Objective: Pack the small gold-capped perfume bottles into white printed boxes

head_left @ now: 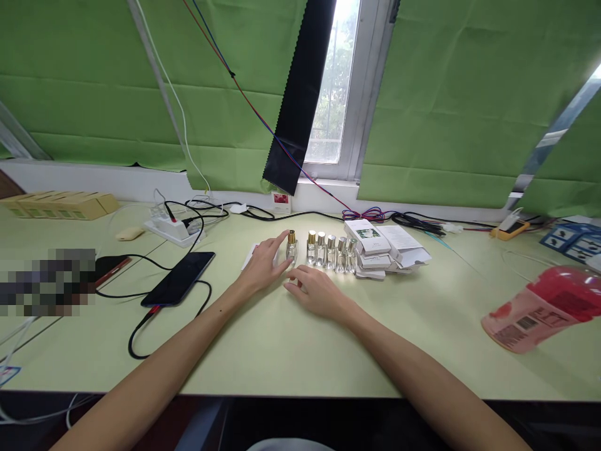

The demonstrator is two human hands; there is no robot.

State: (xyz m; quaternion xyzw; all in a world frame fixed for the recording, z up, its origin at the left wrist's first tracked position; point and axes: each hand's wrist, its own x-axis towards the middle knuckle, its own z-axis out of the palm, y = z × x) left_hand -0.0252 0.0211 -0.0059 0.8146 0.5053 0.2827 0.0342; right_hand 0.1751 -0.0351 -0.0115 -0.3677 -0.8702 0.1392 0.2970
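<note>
A small clear glass bottle with a gold cap (292,248) stands upright beside my left hand (263,264). The index finger of that hand reaches toward the cap and the thumb lies near the base, with the bottle in the gap between them; firm contact is not clear. A white card or box (248,258) is partly hidden behind the left hand. My right hand (315,289) rests on the table just in front, its fingers curled in; whatever may be under them is hidden. To the right stands a row of several similar glass bottles (331,254) with gold and silver caps.
White boxes (370,238) are stacked right of the bottles. A phone (178,279) with a cable lies left, near a power strip (171,227). A pink-red cup (530,310) is at right. Yellow boxes (61,205) and cables line the back.
</note>
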